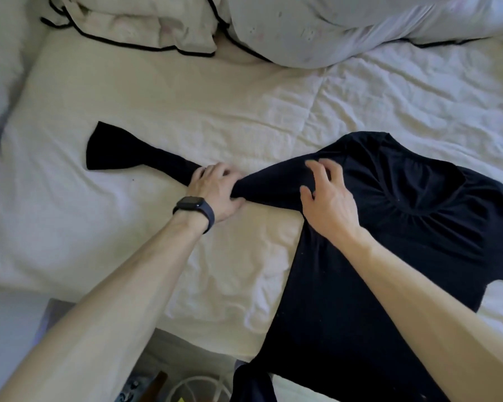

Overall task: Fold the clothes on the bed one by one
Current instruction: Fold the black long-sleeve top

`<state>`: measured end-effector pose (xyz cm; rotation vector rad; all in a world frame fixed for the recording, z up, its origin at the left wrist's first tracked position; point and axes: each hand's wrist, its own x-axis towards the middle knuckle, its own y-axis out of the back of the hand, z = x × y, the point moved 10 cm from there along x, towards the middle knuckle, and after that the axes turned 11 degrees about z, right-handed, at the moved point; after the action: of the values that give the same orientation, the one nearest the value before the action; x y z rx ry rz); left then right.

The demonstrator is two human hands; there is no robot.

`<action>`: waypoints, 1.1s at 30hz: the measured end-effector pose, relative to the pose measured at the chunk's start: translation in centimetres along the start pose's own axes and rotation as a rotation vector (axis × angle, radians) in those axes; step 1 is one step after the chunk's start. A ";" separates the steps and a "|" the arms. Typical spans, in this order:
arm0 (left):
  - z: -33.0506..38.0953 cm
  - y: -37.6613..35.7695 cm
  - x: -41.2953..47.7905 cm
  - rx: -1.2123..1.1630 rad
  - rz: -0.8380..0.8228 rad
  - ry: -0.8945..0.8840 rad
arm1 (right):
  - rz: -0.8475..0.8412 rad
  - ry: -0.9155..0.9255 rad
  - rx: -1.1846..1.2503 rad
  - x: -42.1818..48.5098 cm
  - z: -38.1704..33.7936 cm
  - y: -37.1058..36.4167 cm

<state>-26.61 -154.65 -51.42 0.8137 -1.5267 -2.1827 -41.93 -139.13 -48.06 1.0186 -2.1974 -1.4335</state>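
Bare sheet point(204, 94) gives us a wide lane between the outstretched sleeve point(122, 152) and the pillows point(145, 27) heaped along the far side. More open sheet lies left of our left forearm point(114, 300). On the right the black top point(404, 242) blankets the sheet down to the near edge. Our left hand point(215, 190), gripping the sleeve, and our right hand point(328, 204), on the top, leave only a narrow gap of bunched cloth between them.

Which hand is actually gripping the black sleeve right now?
The left hand, the one with the watch: its fingers curl round the sleeve. The right hand lies spread on the shirt.
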 end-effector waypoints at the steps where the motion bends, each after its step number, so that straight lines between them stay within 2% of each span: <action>1: 0.2 0.0 0.3 -0.021 0.022 -0.013 | -0.020 -0.013 -0.009 1.3 -0.1 -0.6; 5: 0.6 1.5 0.9 -0.145 0.143 -0.114 | -0.019 -0.099 -0.052 3.7 0.5 -2.5; 7: 0.1 1.9 1.4 -0.198 0.107 -0.071 | -0.022 -0.101 -0.072 3.5 0.7 -3.2; 10: -2.0 1.8 3.0 -0.429 -0.027 0.223 | 0.008 -0.114 -0.064 3.6 1.0 -3.0; 11: -2.3 2.0 3.7 -0.479 -0.046 0.267 | 0.019 -0.139 -0.058 4.0 1.2 -2.7; 14: -3.0 2.5 5.6 -0.494 -0.144 0.267 | 0.064 -0.224 -0.046 5.5 2.0 -1.6; 18: -4.0 1.6 4.1 -0.796 -0.498 0.366 | 0.113 -0.243 -0.060 7.2 2.0 -0.8; 20: -4.6 1.2 2.4 -0.813 -0.648 0.384 | 0.097 -0.257 -0.081 7.5 2.1 -1.3; 21: -5.1 1.3 1.9 -0.806 -0.668 0.398 | 0.090 -0.272 -0.093 7.6 2.2 -1.6; 26: -8.0 4.0 2.1 -1.018 -0.421 0.548 | 0.093 -0.343 -0.140 7.5 2.4 -2.5; 30: -7.9 5.3 1.5 -1.047 -0.487 0.542 | 0.092 -0.357 -0.165 7.6 2.2 -3.0; 33: -7.6 6.9 1.7 -1.184 -0.492 0.581 | 0.092 -0.361 -0.162 7.6 2.3 -3.1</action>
<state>-23.35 -163.62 -47.35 1.2206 0.3272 -2.2871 -47.35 -143.81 -52.65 0.6348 -2.2806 -1.8341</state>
